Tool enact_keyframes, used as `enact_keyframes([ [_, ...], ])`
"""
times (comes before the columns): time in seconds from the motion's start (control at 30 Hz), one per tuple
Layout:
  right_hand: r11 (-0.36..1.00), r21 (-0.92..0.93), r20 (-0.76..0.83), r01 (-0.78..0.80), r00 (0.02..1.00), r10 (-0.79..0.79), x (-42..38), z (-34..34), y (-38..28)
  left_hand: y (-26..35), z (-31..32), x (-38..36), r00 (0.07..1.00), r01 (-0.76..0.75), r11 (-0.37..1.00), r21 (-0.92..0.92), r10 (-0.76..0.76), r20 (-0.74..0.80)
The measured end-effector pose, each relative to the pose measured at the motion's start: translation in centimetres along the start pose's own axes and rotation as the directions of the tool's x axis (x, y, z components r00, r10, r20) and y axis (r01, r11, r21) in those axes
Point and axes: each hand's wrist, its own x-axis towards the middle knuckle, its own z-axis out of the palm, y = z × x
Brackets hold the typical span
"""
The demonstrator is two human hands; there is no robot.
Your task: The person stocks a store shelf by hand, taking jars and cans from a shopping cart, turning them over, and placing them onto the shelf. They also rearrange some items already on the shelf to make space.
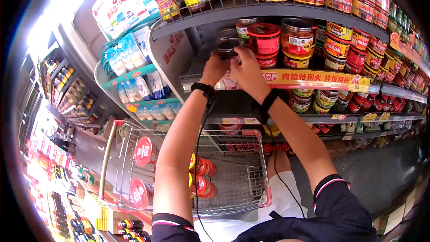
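Both of my arms reach up to the second shelf [313, 79] of a store rack. My left hand [214, 68] and my right hand [244, 69] together hold a dark jar [227, 45] at the shelf's left end. Another dark-lidded jar [225, 32] stands right behind it. To the right stands a red-lidded jar [264, 39], then a clear jar of red sauce [297, 36]. Each wrist wears a black band with a thin cable hanging from it.
A wire shopping cart [237, 183] below my arms holds several red-lidded jars [144, 151]. Shelves above, right and below are packed with jars and tins. Bagged goods [130, 58] fill the rack at left. The aisle floor [380, 170] lies at right.
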Motion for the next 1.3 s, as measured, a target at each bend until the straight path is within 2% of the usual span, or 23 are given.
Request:
enact_keyframes([
  [0.07, 0.969, 0.212, 0.039, -0.123, 0.992, 0.118, -1.3, -2.2, -3.6, -2.8, 1.4, 0.2, 0.994, -0.038, 0.982, -0.185, 0.019, -0.105],
  [0.1, 0.931, 0.312, 0.071, -0.188, 0.982, 0.175, -1.9, -3.2, -5.2, -2.2, 1.5, -0.9, 0.981, -0.064, 0.975, -0.213, 0.023, -0.193],
  [0.13, 0.939, 0.292, 0.077, -0.184, 0.983, 0.168, -2.8, -3.6, -5.8, -1.5, 1.6, -2.0, 0.96, -0.095, 0.967, -0.236, 0.026, -0.279],
  [0.2, 0.945, 0.27, 0.099, -0.185, 0.982, 0.164, -4.9, -3.9, -6.9, 6.7, -1.2, -7.8, 0.866, -0.126, 0.984, -0.129, 0.046, -0.497],
  [0.23, 0.914, 0.336, 0.093, -0.227, 0.974, 0.208, -6.2, -3.5, -7.6, 9.1, -2.5, -11.1, 0.881, -0.098, 0.981, -0.168, 0.007, -0.474],
  [0.27, 0.914, 0.361, 0.097, -0.186, 0.982, 0.161, -7.3, -3.2, -8.3, 9.5, -3.0, -14.0, 0.878, -0.088, 0.944, -0.318, -0.077, -0.472],
  [0.33, 0.837, 0.422, 0.234, -0.349, 0.934, 0.271, -9.8, -2.1, -9.7, 9.2, -4.4, -19.1, 0.834, -0.086, 0.928, -0.362, -0.132, -0.536],
  [0.4, 0.7, 0.497, 0.373, -0.513, 0.855, 0.361, -12.0, -0.2, -10.5, 6.3, -6.1, -23.6, 0.802, 0.096, 0.924, -0.37, -0.292, -0.521],
  [0.47, 0.607, 0.429, 0.528, -0.668, 0.731, 0.431, -13.8, 1.7, -11.3, 2.2, -7.7, -27.4, 0.762, 0.265, 0.894, -0.362, -0.424, -0.489],
  [0.5, 0.57, 0.442, 0.567, -0.692, 0.709, 0.42, -15.4, 3.7, -11.0, 1.1, -8.7, -29.3, 0.715, 0.431, 0.776, -0.46, -0.605, -0.35],
  [0.53, 0.551, 0.423, 0.616, -0.72, 0.674, 0.407, -17.1, 5.5, -11.0, -0.8, -8.9, -30.9, 0.65, 0.497, 0.72, -0.484, -0.678, -0.342],
  [0.63, 0.517, 0.346, 0.75, -0.783, 0.562, 0.349, -22.4, 10.3, -10.7, -5.8, -11.4, -35.9, 0.587, 0.705, 0.598, -0.381, -0.794, -0.159],
  [0.67, 0.497, 0.264, 0.812, -0.827, 0.469, 0.348, -24.5, 11.6, -10.6, -7.7, -12.2, -37.2, 0.55, 0.775, 0.543, -0.324, -0.831, -0.079],
  [0.7, 0.508, 0.207, 0.857, -0.836, 0.405, 0.319, -26.0, 12.3, -10.5, -8.1, -12.6, -38.3, 0.524, 0.79, 0.515, -0.333, -0.849, -0.072],
  [0.8, 0.481, 0.049, 0.945, -0.875, 0.196, 0.261, -30.8, 13.7, -9.2, -13.7, -12.9, -40.3, 0.475, 0.873, 0.484, -0.059, -0.872, -0.119],
  [0.83, 0.464, -0.006, 0.962, -0.886, 0.121, 0.244, -31.4, 13.4, -9.2, -12.5, -13.5, -39.9, 0.48, 0.874, 0.485, -0.043, -0.873, -0.083],
  [0.93, 0.377, -0.156, 0.962, -0.913, -0.054, 0.267, -31.2, 11.5, -10.3, -10.0, -13.7, -39.3, 0.445, 0.867, 0.372, 0.332, -0.878, -0.176],
  [0.97, 0.391, -0.178, 0.966, -0.903, -0.086, 0.242, -30.6, 11.1, -10.5, -10.2, -13.7, -39.4, 0.449, 0.834, 0.345, 0.43, -0.878, -0.166],
  [1.07, 0.368, -0.243, 0.959, -0.897, -0.165, 0.231, -30.3, 11.0, -10.4, -11.9, -13.5, -40.6, 0.521, 0.798, 0.43, 0.422, -0.844, -0.125],
  [1.17, 0.349, -0.201, 0.954, -0.915, -0.101, 0.284, -30.2, 11.0, -10.5, -15.0, -11.1, -42.7, 0.683, 0.65, 0.527, 0.548, -0.721, -0.116],
  [1.23, 0.345, -0.165, 0.958, -0.924, -0.067, 0.279, -32.0, 12.2, -9.0, -16.7, -10.1, -43.2, 0.63, 0.639, 0.433, 0.635, -0.769, -0.109],
  [1.3, 0.393, -0.112, 0.96, -0.913, 0.002, 0.279, -35.2, 14.1, -6.0, -10.5, -9.9, -40.7, 0.528, 0.673, 0.319, 0.668, -0.839, -0.131],
])
